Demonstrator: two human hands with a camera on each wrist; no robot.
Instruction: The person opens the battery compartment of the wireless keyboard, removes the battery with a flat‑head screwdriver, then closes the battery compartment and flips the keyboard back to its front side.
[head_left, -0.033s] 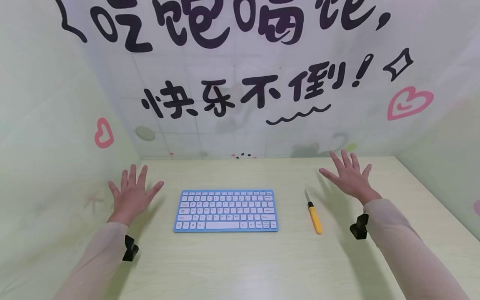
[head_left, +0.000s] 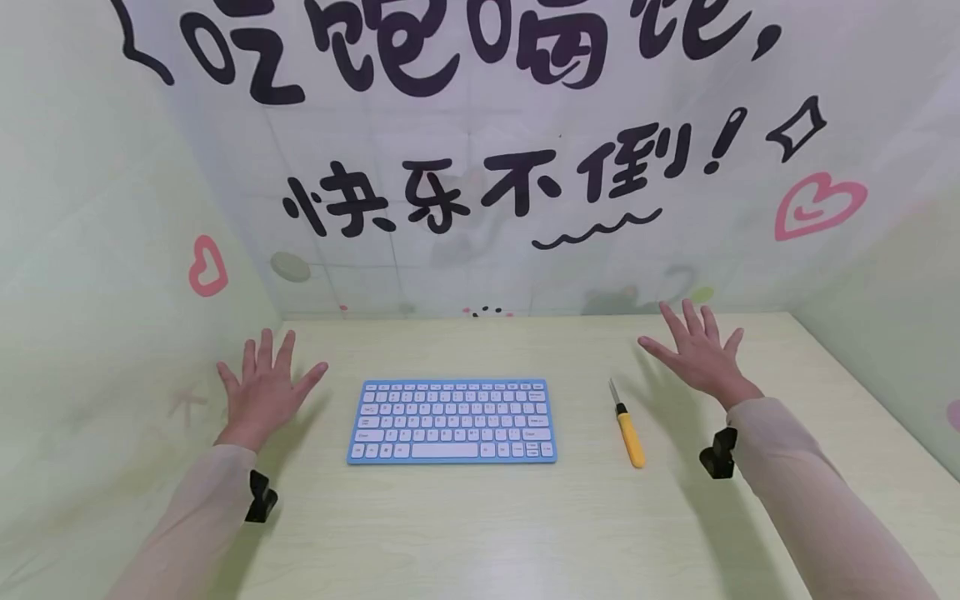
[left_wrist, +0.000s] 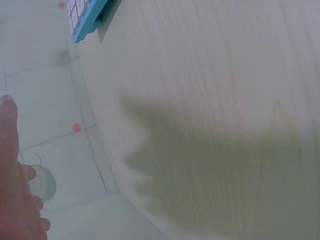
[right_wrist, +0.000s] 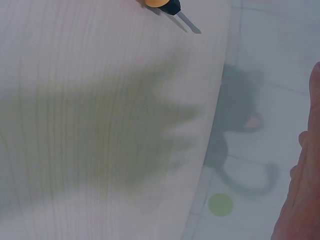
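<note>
Your left hand [head_left: 261, 396] and right hand [head_left: 701, 357] hover, fingers spread apart. Keyboard [head_left: 452, 422] lies right of your left fingers; screwdriver [head_left: 630, 437] (yellow-handled) lies left of your right fingers, nearer you.

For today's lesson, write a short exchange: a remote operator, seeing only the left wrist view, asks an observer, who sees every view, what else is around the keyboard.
Operator: I see only a corner of the keyboard. What lies off its right end?
Observer: The head view shows a screwdriver with a yellow handle there.
Operator: Is the right hand gripping it?
Observer: No, the right hand is empty, with its fingers spread.
</note>
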